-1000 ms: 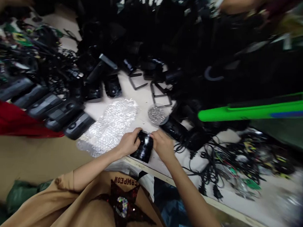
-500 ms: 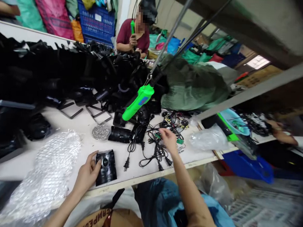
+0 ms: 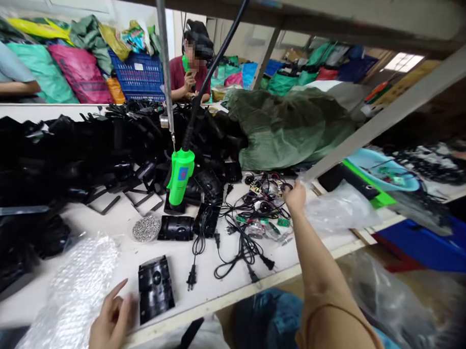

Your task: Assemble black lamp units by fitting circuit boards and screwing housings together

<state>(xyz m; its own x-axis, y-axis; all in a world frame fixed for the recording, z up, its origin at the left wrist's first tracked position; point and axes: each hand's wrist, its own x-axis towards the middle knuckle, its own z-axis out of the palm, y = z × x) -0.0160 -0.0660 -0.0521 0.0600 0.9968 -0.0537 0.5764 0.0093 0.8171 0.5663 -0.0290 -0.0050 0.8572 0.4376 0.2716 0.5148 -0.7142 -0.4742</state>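
My left hand [image 3: 111,320] lies at the table's front edge, index finger stretched out and thumb apart, holding nothing. Just right of it a black plastic shell [image 3: 156,289] rests with its hollow inside facing up, apart from my fingers. My right hand [image 3: 295,198] reaches to the far right side of a heap of wired electronic parts [image 3: 263,206]. Its fingers are curled together at the wires; what they pinch, if anything, is hidden. Black power cords with plugs [image 3: 239,258] trail from the heap. A green electric screwdriver [image 3: 180,178] hangs over the table.
A dish of small screws [image 3: 146,228] stands beside another black shell [image 3: 176,228]. Bubble wrap [image 3: 76,286] lies at left, and black parts [image 3: 84,154] pile up behind. A clear plastic bag [image 3: 339,206] and a slanted post [image 3: 376,116] are at right. A co-worker [image 3: 177,73] sits opposite.
My left hand has let go of the black shell and drawn back toward me. My right hand has moved right and farther into the electronics. The view has turned, and the screwdriver hangs straighter.
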